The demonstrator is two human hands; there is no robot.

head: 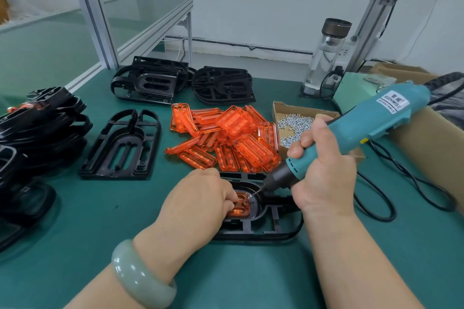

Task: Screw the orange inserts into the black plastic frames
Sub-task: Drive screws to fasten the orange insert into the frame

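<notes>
Directly ahead in the head view, the black plastic frame [276, 229] lies flat on the green bench [251, 273] between the two hands, with an orange insert [242, 204] seated in its central recess. The left hand [200, 198] comes in from the left, fingers curled down onto the insert and holding it in place. It hides most of the insert, so I cannot tell the long axis. The right hand [324, 170] is wrapped round the teal electric screwdriver [371, 128], which slants down from upper right to lower left, its bit tip on a small screw [250, 197] at the insert's far right corner. This hand is the nearer to the fastening point. Just beyond lie the loose orange inserts [226, 138] and the cardboard tray of screws [296, 125]. The tool's cable [376, 198] loops on the right, and green bench surface shows between frame and person.
</notes>
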